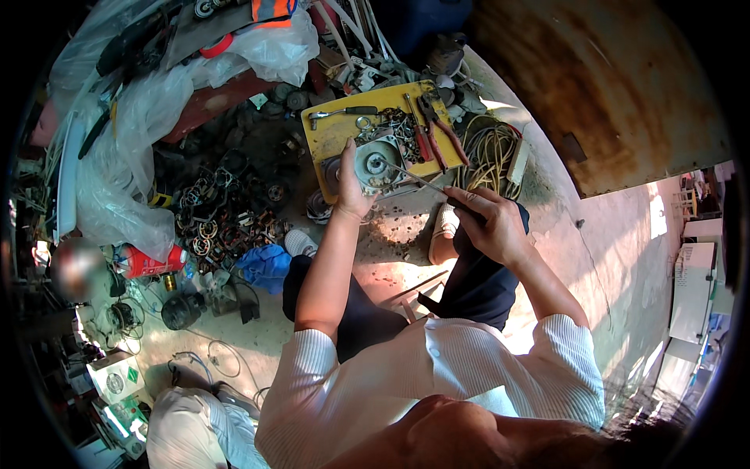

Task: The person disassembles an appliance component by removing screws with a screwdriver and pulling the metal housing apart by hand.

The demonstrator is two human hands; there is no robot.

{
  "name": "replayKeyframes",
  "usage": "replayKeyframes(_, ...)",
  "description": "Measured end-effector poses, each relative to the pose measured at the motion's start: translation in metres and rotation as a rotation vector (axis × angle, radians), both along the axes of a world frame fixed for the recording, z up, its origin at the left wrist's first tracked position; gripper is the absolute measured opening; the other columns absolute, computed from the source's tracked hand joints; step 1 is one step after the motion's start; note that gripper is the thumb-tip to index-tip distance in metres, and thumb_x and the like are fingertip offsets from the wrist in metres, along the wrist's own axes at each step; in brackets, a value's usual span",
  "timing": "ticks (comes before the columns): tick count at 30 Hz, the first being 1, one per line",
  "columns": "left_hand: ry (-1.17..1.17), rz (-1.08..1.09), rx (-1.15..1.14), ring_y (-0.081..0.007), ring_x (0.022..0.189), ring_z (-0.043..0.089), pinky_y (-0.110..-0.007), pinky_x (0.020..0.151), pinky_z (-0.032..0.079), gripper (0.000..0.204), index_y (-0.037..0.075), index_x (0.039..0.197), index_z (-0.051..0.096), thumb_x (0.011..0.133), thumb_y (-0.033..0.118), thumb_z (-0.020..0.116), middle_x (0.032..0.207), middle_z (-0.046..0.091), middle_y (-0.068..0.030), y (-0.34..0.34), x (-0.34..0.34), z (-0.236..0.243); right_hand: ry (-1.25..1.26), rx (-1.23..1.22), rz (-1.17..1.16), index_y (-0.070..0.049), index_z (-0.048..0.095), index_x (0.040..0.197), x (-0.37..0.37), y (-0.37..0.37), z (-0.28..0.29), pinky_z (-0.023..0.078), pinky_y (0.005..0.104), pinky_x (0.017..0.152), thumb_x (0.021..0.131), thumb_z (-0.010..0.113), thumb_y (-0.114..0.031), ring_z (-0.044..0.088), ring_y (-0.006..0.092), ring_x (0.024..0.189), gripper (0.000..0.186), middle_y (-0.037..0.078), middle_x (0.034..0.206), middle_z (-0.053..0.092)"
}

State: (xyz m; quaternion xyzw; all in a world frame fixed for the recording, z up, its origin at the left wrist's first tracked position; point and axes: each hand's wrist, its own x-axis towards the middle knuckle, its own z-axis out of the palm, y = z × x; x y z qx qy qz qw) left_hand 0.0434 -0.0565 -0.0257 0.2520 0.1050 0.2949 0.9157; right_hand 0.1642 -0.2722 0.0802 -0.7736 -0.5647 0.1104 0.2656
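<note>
My left hand (353, 186) grips the left side of a squarish grey metal motor end cover (366, 162), thumb pointing up along its edge. The cover has a round recess with a hub at its centre. In my right hand (494, 225) is a screwdriver (420, 179), its handle mostly hidden by my closed fingers. Its long thin shaft slants up and left, with the tip at or close to the hub; contact is hard to tell. Behind the cover lies a yellow tray (323, 141) holding a ratchet wrench (344, 113), red-handled pliers (449, 141) and many small metal parts.
A coil of cable (488, 152) lies right of the tray. Left are a heap of dark metal and copper parts (211, 211), plastic sheeting (125, 172), a blue cloth (267, 267) and a red canister (148, 260). Another person's leg (183, 426) shows lower left. A rusty panel (609, 86) stands upper right.
</note>
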Motion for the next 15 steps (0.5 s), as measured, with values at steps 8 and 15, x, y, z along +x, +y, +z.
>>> replayKeyframes(8, 0.087, -0.041, 0.219, -0.0218, 0.099, 0.068, -0.035, 0.087, 0.056, 0.062, 0.001, 0.130, 0.056, 0.099, 0.053, 0.044, 0.114, 0.067, -0.0114, -0.003, -0.002, -0.007, 0.070, -0.056, 0.015, -0.017, 0.068, 0.122, 0.000, 0.005, 0.003, 0.055, 0.0408, 0.072, 0.085, 0.065, -0.012, 0.067, 0.0349, 0.081, 0.037, 0.012, 0.096, 0.069)
replayKeyframes(15, 0.136, 0.103, 0.156, -0.0299, 0.094, 0.069, -0.041, 0.088, 0.056, 0.065, -0.005, 0.130, 0.054, 0.101, 0.051, 0.038, 0.109, 0.068, -0.0182, -0.006, 0.003, -0.003, -0.018, -0.091, 0.042, -0.019, 0.068, 0.120, 0.006, 0.001, 0.015, 0.056, 0.0407, 0.069, 0.084, 0.066, -0.012, 0.068, 0.0328, 0.080, 0.037, 0.010, 0.091, 0.068)
